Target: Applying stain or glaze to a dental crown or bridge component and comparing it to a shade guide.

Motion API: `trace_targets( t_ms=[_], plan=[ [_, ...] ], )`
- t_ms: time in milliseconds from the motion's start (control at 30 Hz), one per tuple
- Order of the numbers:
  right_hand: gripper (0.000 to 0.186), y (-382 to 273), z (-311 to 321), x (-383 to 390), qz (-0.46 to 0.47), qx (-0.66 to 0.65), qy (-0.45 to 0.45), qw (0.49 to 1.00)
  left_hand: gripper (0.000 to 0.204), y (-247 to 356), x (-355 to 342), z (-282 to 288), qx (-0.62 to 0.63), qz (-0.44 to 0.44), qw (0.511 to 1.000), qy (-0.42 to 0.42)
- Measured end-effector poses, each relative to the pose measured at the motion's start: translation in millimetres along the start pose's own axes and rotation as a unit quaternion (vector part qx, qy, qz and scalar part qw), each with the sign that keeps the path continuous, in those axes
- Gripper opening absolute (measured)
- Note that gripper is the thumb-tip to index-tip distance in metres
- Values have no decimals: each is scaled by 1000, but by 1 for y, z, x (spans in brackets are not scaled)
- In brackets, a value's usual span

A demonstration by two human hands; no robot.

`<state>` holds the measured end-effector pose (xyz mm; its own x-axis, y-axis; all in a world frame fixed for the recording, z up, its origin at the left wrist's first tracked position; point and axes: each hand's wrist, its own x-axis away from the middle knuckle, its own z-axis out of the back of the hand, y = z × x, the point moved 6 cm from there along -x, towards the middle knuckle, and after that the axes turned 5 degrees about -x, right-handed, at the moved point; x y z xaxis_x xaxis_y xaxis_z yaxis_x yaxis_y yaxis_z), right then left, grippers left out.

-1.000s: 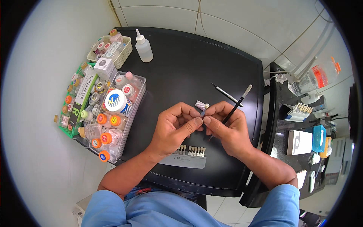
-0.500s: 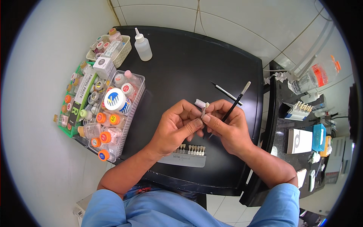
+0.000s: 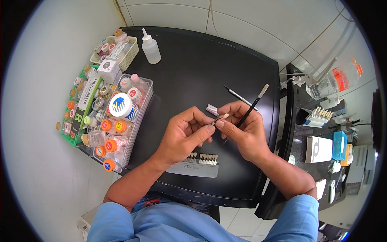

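My left hand (image 3: 187,139) and my right hand (image 3: 242,133) meet over the black desk (image 3: 201,60), pinching a small tab with a pale tooth-shaped tip (image 3: 225,116) between thumbs and fingertips. My right hand also holds a thin black brush (image 3: 254,103) slanting upward to a light tip. Just behind my fingers is a small whitish-lilac bristled brush head (image 3: 211,109). A silver pen-like tool (image 3: 238,96) lies diagonally behind the black brush. Below my hands lies a grey shade guide (image 3: 193,170) with a row of tooth-shaped tabs.
Baskets (image 3: 143,105) crowded with jars and boxes occupy the left side; a squeeze bottle (image 3: 151,50) stands at the back. On the right counter (image 3: 302,149) are a plastic bottle (image 3: 336,78), another tab holder (image 3: 317,119), a white box (image 3: 318,149) and a blue basket (image 3: 338,145).
The small tab between my fingers has turned, its pale tip now leaning further right. My right hand and the black brush have shifted slightly upward.
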<state>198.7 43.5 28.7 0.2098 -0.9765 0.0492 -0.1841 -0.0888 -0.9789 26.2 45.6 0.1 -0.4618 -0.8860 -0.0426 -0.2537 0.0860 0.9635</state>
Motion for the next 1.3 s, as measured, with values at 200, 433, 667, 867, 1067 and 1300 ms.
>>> trace_targets(
  t_ms=[200, 433, 667, 867, 1067, 1300],
  plan=[
    [24, -3, -1, 1, 14, 6, -15, 1000, 11, 0, 0, 1, 23, 9, 1000, 17],
    [20, -3, 1, 0, 39, 21, -9, 999, 13, 4, 0, 0, 14, -1, 1000, 23],
    [20, -5, 3, -1, 68, 62, 4, 996, 9, 11, 4, -2, -78, -52, 993, 69],
    [24, -17, 8, -4, 203, 198, 25, 959, 6, 9, 4, 4, -123, -81, 986, 80],
    [28, -23, 2, -3, 205, 277, -8, 939, 4, 15, 5, 3, -214, -122, 965, 88],
    [29, -35, -8, 2, 269, 363, -32, 891, 5, 30, 6, -4, -277, -178, 937, 120]
  ],
)
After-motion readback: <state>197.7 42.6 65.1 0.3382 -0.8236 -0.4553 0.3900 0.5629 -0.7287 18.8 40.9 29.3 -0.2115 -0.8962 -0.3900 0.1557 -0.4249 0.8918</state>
